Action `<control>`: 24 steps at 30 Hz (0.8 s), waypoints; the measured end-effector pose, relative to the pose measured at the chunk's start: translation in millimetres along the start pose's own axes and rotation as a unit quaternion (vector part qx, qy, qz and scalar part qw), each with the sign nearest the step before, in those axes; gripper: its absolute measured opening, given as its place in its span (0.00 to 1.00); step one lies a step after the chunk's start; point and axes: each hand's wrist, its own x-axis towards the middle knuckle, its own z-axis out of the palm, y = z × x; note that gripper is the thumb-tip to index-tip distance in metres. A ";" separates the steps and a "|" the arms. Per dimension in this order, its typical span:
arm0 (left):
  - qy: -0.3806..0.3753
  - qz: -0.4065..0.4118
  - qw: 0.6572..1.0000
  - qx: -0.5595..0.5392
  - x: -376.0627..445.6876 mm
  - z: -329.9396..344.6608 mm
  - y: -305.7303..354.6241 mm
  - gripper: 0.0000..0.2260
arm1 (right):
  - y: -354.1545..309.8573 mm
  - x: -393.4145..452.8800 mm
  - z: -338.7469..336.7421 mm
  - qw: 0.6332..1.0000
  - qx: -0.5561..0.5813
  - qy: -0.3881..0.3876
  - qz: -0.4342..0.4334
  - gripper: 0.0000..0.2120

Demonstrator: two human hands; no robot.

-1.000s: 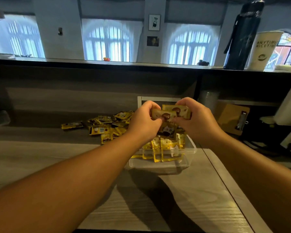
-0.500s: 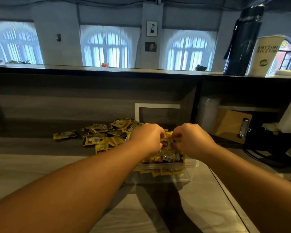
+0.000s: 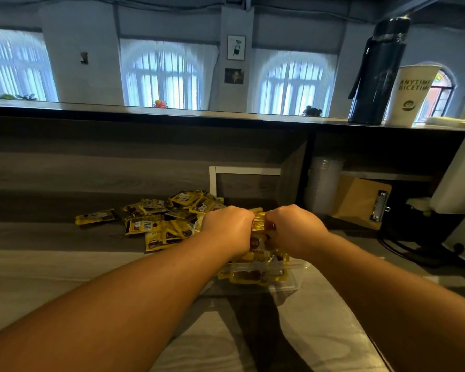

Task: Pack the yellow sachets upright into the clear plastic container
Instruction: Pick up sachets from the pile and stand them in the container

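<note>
Grey wood-grain counter runs below a dark shelf, where a black bottle and a white paper cup stand at 2 o'clock. Both hands meet over the clear plastic container near centre: the left hand and right hand are closed around a bundle of yellow foil sachets, pressing it down among those already standing inside. More loose sachets lie heaped at 10 o'clock. Judging by this, insertion is in hand; next, release and fetch another batch.
</note>
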 end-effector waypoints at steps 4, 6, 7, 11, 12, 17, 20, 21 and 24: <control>-0.001 0.002 1.000 -0.003 -2.5 1.2 -1.2 0.10 | -0.8 -2.1 -2.2 1.000 -0.006 -0.012 -0.005 0.08; 0.007 0.003 1.000 -0.011 -4.3 0.8 -2.8 0.11 | -1.3 -4.0 -5.0 1.000 0.000 -0.014 -0.003 0.08; 0.013 0.004 1.000 -0.014 -5.7 0.7 -3.3 0.10 | -2.0 -5.0 -6.0 1.000 -0.001 -0.014 -0.004 0.08; 0.044 0.015 0.999 -0.019 -12.3 3.0 -3.0 0.09 | -6.1 -11.0 -6.8 1.000 -0.014 0.006 -0.024 0.08; 0.051 0.017 0.998 -0.021 -13.1 3.7 -3.2 0.09 | -6.5 -12.5 -6.3 0.999 -0.014 0.013 -0.031 0.08; 0.026 0.006 0.999 -0.042 -12.5 6.2 -8.9 0.11 | -6.6 -15.2 -3.5 0.999 -0.014 -0.007 -0.028 0.11; 0.017 0.002 0.999 -0.041 -12.7 6.3 -10.6 0.12 | -5.9 -14.8 -6.2 1.000 -0.014 -0.011 -0.019 0.11; 0.016 0.001 0.999 -0.041 -12.9 6.4 -11.2 0.13 | -6.4 -15.0 -7.8 1.000 -0.015 -0.012 -0.018 0.11; 0.026 -0.003 0.999 -0.044 -14.1 6.5 -14.6 0.15 | -10.9 -15.9 -13.0 1.000 -0.008 -0.005 -0.010 0.14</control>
